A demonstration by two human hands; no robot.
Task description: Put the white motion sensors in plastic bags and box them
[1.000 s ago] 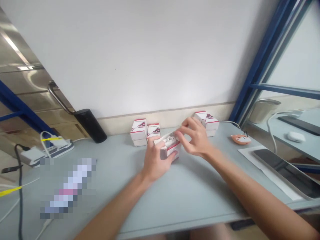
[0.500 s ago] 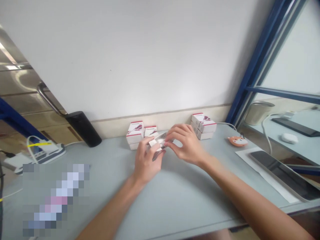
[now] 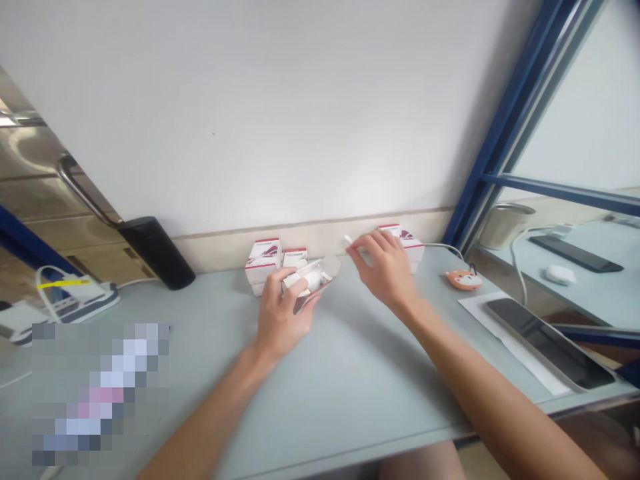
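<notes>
My left hand (image 3: 283,313) gripped the open box (image 3: 320,277), tilted up-right; my right hand (image 3: 383,267) pinched a white stick (image 3: 347,239) pointing up-left.

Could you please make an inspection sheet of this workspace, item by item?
Surface: pale grey-blue table.
Job's things: open white-and-red box; closed boxes stacked behind; white stick.
Clutter: black cylinder; orange fox-shaped item; dark device on white paper.
Hands: left hand grips the open box; right hand pinches the stick.
Cables: white cable; power strip with cords.
Surroundings: white wall; blue window frame.
</notes>
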